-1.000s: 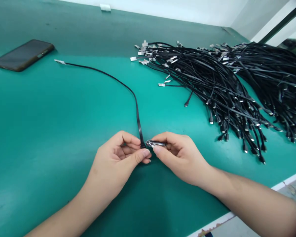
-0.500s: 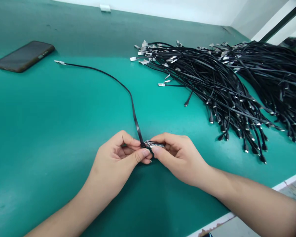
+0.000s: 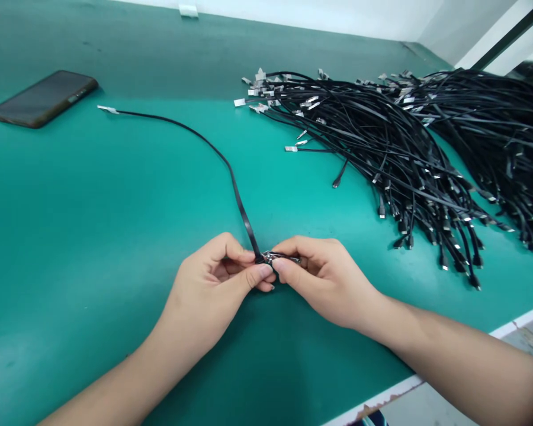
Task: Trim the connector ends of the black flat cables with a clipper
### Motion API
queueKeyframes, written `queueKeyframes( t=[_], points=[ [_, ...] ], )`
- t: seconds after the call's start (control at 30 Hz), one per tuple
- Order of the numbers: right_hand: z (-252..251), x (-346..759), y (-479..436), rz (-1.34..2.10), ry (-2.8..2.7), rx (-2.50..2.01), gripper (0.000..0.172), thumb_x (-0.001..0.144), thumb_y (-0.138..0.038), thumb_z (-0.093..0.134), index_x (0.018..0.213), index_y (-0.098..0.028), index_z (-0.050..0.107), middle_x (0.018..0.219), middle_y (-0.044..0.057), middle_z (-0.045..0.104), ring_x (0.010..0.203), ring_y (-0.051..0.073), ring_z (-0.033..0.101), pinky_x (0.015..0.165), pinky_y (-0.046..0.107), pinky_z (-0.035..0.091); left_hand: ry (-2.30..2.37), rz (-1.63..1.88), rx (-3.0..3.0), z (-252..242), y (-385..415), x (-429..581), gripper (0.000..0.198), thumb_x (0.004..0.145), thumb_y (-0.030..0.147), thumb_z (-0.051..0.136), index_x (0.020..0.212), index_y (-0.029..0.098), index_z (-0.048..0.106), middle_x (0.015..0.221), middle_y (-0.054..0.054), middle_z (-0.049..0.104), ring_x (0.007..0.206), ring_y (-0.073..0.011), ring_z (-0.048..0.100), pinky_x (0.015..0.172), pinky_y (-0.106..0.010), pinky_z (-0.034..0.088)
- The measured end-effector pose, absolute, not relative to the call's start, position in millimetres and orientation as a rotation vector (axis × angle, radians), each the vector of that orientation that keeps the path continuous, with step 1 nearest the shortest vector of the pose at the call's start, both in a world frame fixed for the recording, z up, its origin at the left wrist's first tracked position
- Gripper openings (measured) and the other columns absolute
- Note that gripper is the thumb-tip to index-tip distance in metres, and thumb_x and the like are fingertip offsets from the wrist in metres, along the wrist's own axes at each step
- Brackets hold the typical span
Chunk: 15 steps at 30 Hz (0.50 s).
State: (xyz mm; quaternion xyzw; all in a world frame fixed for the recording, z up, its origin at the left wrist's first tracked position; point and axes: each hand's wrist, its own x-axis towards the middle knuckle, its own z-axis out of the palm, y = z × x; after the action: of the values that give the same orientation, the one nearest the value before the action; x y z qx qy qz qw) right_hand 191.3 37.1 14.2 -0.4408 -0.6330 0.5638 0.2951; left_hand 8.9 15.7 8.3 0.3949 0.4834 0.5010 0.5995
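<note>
A black cable curves across the green table, its far end carrying a white tag. My left hand pinches the near end of this cable between thumb and fingers, at the black connector. Close beside it, my right hand is closed around a small shiny metal tool that looks like a nail clipper. The clipper's jaws are right at the cable end, with the fingertips of both hands nearly touching. The exact contact point is partly hidden by my thumbs.
A large pile of black cables with white tags lies to the right, and a second cable pile sits behind it. At the far left lies a phone. The table's white front edge runs along the lower right.
Both hands keep their grip at the cable end, with only a very slight shift of the fingers. The view has moved a little; the piles and phone stay put.
</note>
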Motion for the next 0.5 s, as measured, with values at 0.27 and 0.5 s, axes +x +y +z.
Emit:
queueKeyframes(
  t=[0.27, 0.5],
  points=[
    [18.2, 193.9, 38.2, 1.483, -1.755, -1.205, 0.018, 0.098, -0.027, 0.062, 0.087, -0.02, 0.075, 0.083, 0.003, 0.08, 0.07, 0.015, 0.069, 0.062, 0.026, 0.052, 1.11, 1.133, 0.9, 7.3, 14.7, 9.6, 0.025, 0.076, 0.009, 0.082, 0.069, 0.02, 0.06, 0.064, 0.008, 0.072, 0.06, -0.0143, 0.078, 0.062, -0.022, 0.067],
    [23.6, 195.6, 39.8, 1.499, -1.767, -1.148, 0.018, 0.099, -0.024, 0.063, 0.088, -0.021, 0.076, 0.083, 0.002, 0.08, 0.073, 0.015, 0.071, 0.063, 0.025, 0.052, 1.099, 1.133, 0.908, 7.3, 13.3, 8.3, 0.025, 0.077, 0.008, 0.081, 0.069, 0.02, 0.061, 0.064, 0.007, 0.071, 0.06, -0.0151, 0.078, 0.062, -0.023, 0.068]
  ],
)
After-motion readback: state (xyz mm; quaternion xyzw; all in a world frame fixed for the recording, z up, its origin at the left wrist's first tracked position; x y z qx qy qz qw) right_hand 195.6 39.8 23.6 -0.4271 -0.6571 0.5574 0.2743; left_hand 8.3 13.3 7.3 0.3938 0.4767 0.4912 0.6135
